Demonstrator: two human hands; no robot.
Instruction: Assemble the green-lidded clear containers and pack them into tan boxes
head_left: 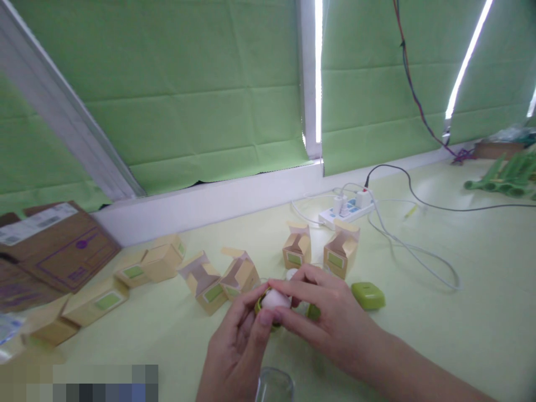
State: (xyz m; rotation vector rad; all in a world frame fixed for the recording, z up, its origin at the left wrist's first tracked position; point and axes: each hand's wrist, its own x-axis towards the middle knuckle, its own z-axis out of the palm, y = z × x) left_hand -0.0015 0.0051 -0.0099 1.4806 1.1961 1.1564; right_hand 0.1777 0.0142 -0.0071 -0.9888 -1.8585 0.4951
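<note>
left hand (pixel 238 341) gripped a round olive-green plastic-looking shell (pixel 258 307) at its fingertips | right hand (pixel 330 306) pinched a smooth white rounded piece (pixel 276 299) partly within it, between both hands | light, even pressure seemed best

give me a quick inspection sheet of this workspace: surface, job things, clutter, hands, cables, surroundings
surface: pale table, slightly glossy
job things: white piece in a green shell; green case beside the right hand
clutter: four open boxes; closed boxes and carton at left; clear container in front
hands: left hand grips the shell, right thumb and finger on the white piece
cables: white cable and dark cable lie near the power strip
surroundings: green blinds, light through gaps; hanging wires
</note>
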